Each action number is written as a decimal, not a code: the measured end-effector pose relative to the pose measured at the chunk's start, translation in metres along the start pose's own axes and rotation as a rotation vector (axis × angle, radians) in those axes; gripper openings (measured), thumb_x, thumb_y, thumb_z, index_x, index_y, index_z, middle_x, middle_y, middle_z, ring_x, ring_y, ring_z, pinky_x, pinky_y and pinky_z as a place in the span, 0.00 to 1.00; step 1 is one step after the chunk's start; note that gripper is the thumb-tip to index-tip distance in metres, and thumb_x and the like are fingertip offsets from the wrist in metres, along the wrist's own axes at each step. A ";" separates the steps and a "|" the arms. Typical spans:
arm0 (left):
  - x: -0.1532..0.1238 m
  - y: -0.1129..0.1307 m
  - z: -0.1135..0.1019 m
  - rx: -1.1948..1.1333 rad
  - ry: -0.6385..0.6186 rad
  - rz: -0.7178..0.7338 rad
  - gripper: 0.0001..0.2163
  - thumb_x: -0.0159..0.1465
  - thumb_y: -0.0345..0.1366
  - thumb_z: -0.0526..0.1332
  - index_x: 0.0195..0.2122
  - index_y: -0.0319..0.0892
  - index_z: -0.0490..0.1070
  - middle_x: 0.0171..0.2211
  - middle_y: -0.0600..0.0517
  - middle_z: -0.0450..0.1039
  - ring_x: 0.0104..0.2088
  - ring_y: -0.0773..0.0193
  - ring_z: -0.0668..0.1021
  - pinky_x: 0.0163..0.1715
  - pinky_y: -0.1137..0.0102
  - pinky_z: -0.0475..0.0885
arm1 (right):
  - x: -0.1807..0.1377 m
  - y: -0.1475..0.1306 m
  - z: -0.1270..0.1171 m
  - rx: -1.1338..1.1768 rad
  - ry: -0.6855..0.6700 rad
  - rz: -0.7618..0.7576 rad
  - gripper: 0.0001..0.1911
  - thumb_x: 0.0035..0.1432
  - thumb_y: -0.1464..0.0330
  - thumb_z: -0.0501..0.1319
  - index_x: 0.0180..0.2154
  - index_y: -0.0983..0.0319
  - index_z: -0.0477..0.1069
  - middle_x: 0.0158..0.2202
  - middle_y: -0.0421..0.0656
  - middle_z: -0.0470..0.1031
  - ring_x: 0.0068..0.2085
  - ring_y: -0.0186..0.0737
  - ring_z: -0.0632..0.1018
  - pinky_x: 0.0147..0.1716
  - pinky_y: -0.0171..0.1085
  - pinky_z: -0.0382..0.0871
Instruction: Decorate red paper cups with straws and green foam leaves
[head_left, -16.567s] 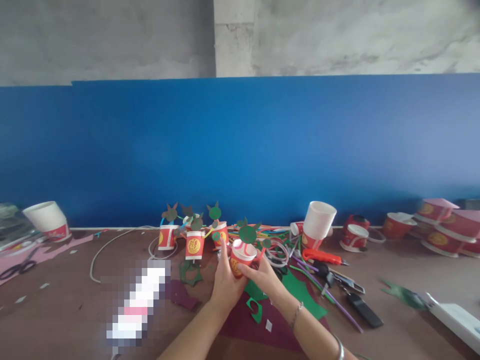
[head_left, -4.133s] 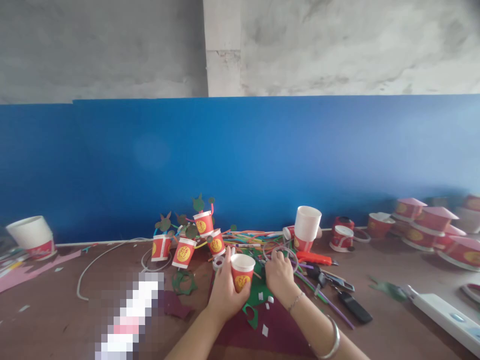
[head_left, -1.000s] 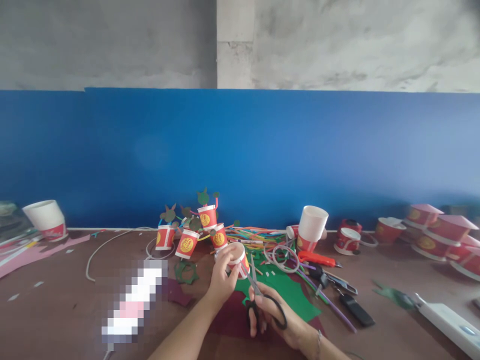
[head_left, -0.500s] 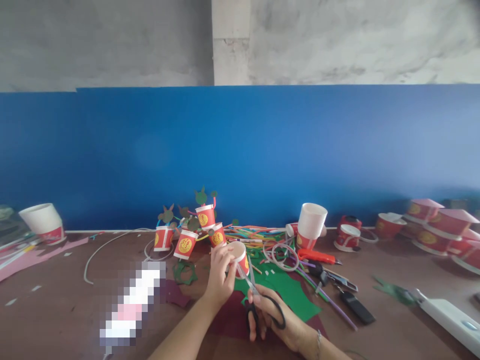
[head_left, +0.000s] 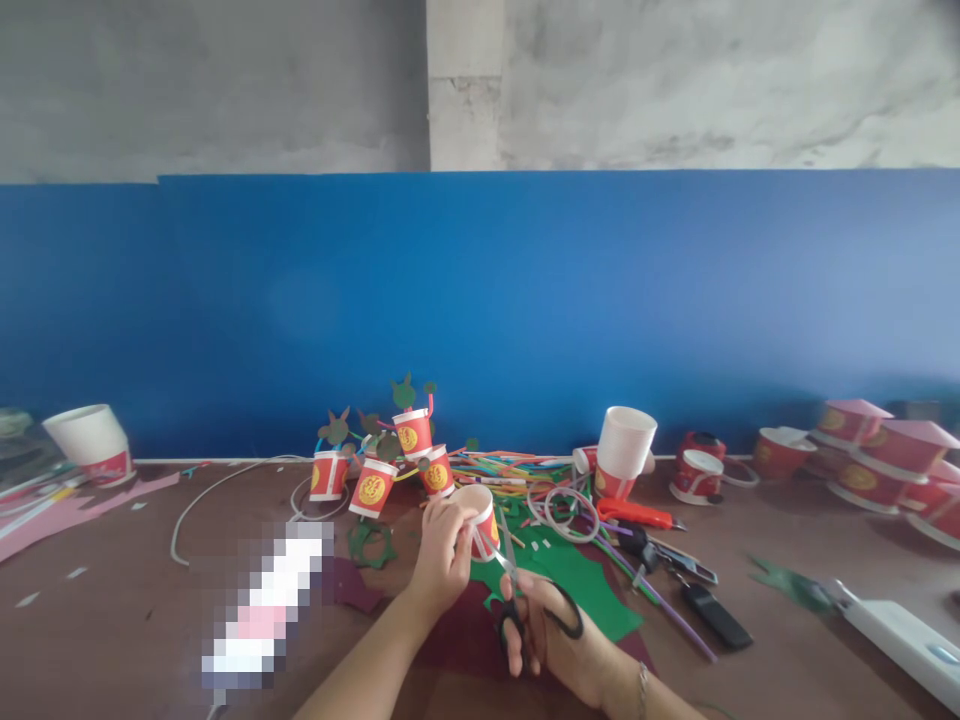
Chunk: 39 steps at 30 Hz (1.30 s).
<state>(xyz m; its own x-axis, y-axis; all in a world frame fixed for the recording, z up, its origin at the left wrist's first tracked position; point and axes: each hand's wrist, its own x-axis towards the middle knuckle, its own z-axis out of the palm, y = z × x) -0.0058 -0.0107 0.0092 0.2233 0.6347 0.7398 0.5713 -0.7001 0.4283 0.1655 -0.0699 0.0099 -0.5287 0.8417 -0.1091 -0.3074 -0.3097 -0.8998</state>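
My left hand (head_left: 444,548) is closed around the left side of a red and white paper cup (head_left: 487,525), whose open mouth tilts up. In my right hand (head_left: 551,630) is a pair of scissors (head_left: 502,558) with black handles, fingers through the loops. The blades are spread, and one blade reaches against the cup's wall near my left fingertips; whether it pierces the paper I cannot tell. Beneath lie green paper (head_left: 592,590) and dark maroon paper (head_left: 465,635). Just behind stand red cups (head_left: 373,487) decorated with paper animal heads and straws.
A heap of coloured straws (head_left: 510,467) lies along the blue partition (head_left: 480,320). To the right are a cup stack (head_left: 625,445), an orange cutter (head_left: 637,514), keys with a black fob (head_left: 716,615) and a white glue gun (head_left: 892,630). A blurred-out item (head_left: 266,610) lies left.
The scissors' blades have spread wider, and my right hand has shifted slightly right. My left hand still holds the cup in nearly the same place.
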 end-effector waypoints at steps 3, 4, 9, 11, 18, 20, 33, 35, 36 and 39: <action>0.000 0.001 0.000 -0.007 0.001 -0.009 0.08 0.64 0.30 0.49 0.35 0.43 0.67 0.30 0.49 0.69 0.36 0.58 0.71 0.48 0.56 0.63 | -0.002 -0.003 0.003 -0.029 0.032 0.008 0.22 0.52 0.49 0.56 0.34 0.62 0.61 0.16 0.38 0.70 0.17 0.34 0.73 0.12 0.26 0.52; 0.000 0.001 0.000 -0.007 0.004 -0.011 0.08 0.64 0.30 0.49 0.34 0.43 0.67 0.29 0.49 0.69 0.35 0.59 0.71 0.48 0.56 0.63 | -0.003 -0.004 0.004 -0.065 0.047 -0.001 0.21 0.52 0.50 0.56 0.34 0.62 0.62 0.16 0.38 0.70 0.17 0.33 0.73 0.12 0.26 0.52; -0.002 0.000 0.002 -0.023 0.060 -0.020 0.07 0.64 0.30 0.50 0.35 0.43 0.66 0.31 0.49 0.69 0.36 0.57 0.72 0.48 0.57 0.64 | -0.004 -0.005 0.007 -0.160 0.073 -0.016 0.20 0.54 0.51 0.58 0.33 0.63 0.63 0.15 0.37 0.69 0.15 0.31 0.71 0.11 0.25 0.50; -0.002 0.000 0.003 -0.026 0.097 -0.042 0.06 0.63 0.31 0.50 0.36 0.43 0.65 0.32 0.48 0.70 0.37 0.57 0.72 0.47 0.57 0.64 | -0.003 -0.003 0.005 -0.142 0.061 -0.026 0.20 0.55 0.51 0.57 0.34 0.63 0.62 0.15 0.37 0.69 0.15 0.31 0.71 0.11 0.25 0.49; -0.001 0.000 0.003 -0.019 0.127 -0.074 0.04 0.64 0.32 0.51 0.34 0.43 0.64 0.31 0.49 0.69 0.35 0.58 0.73 0.45 0.58 0.66 | -0.002 -0.001 0.000 -0.118 0.059 -0.019 0.21 0.54 0.50 0.57 0.34 0.63 0.62 0.14 0.37 0.69 0.15 0.32 0.71 0.10 0.26 0.47; -0.002 0.000 0.003 -0.019 0.128 -0.061 0.04 0.64 0.32 0.51 0.34 0.43 0.65 0.31 0.49 0.69 0.35 0.57 0.73 0.45 0.58 0.65 | -0.002 -0.001 0.001 -0.113 0.055 -0.021 0.21 0.53 0.50 0.58 0.34 0.63 0.62 0.14 0.37 0.68 0.15 0.31 0.71 0.10 0.26 0.48; -0.001 -0.003 0.004 -0.069 0.027 -0.091 0.06 0.65 0.34 0.51 0.33 0.43 0.66 0.31 0.48 0.70 0.36 0.56 0.71 0.41 0.60 0.66 | -0.003 -0.010 -0.006 -0.199 0.139 0.086 0.21 0.51 0.49 0.58 0.31 0.61 0.62 0.13 0.35 0.68 0.14 0.30 0.67 0.12 0.28 0.43; -0.001 -0.004 0.004 -0.073 0.025 -0.094 0.06 0.65 0.34 0.51 0.33 0.43 0.67 0.31 0.48 0.70 0.36 0.56 0.71 0.41 0.60 0.66 | -0.002 -0.006 -0.005 -0.418 0.206 0.018 0.20 0.49 0.51 0.62 0.28 0.61 0.62 0.13 0.35 0.68 0.13 0.29 0.67 0.13 0.28 0.47; -0.001 -0.004 0.004 -0.076 0.025 -0.097 0.06 0.65 0.34 0.51 0.33 0.43 0.67 0.31 0.48 0.70 0.36 0.56 0.71 0.41 0.60 0.67 | -0.001 -0.005 -0.004 -0.499 0.244 -0.008 0.20 0.47 0.52 0.64 0.27 0.61 0.62 0.13 0.34 0.67 0.13 0.29 0.66 0.13 0.28 0.49; 0.001 -0.004 0.003 -0.087 0.033 -0.109 0.07 0.64 0.35 0.52 0.32 0.43 0.67 0.31 0.49 0.70 0.36 0.57 0.72 0.40 0.61 0.67 | 0.000 -0.005 -0.005 -0.512 0.266 -0.006 0.20 0.46 0.53 0.65 0.26 0.62 0.63 0.12 0.33 0.66 0.12 0.28 0.64 0.13 0.28 0.49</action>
<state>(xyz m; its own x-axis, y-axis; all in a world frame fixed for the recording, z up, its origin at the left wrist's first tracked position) -0.0060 -0.0064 0.0066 0.1367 0.6984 0.7025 0.5197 -0.6543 0.5493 0.1709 -0.0665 0.0120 -0.2910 0.9455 -0.1459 0.1471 -0.1064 -0.9834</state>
